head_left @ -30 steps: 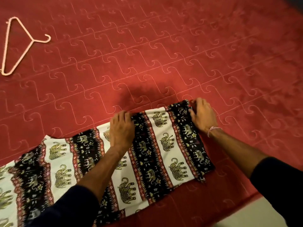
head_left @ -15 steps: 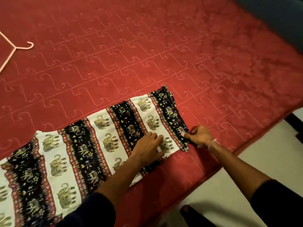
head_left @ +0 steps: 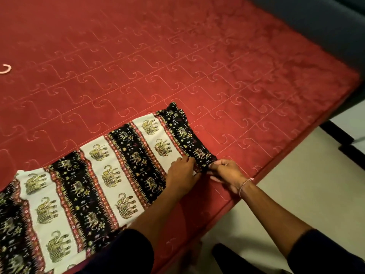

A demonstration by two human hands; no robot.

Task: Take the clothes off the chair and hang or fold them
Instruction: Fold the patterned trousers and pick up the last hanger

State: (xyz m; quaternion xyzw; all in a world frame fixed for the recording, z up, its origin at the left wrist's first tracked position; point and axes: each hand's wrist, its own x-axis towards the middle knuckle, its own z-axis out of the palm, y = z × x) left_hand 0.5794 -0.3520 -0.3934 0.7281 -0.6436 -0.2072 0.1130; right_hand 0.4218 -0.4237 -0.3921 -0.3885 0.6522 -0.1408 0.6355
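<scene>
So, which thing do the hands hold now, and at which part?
Both hold the elephant-print garment at its near right corner: the right hand pinches the dark end band, the left hand grips the edge beside it.

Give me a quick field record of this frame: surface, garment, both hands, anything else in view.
surface: red quilted bedspread, stitched swirl pattern
garment: elephant-print cloth, black and cream bands, laid flat along the near edge
left hand: resting on the cloth beside its near right corner, fingers curled at the hem
right hand: grip pinching the black end band at that corner
other: pink hanger hook at the left edge, rest out of frame
floor: pale floor at right
</scene>
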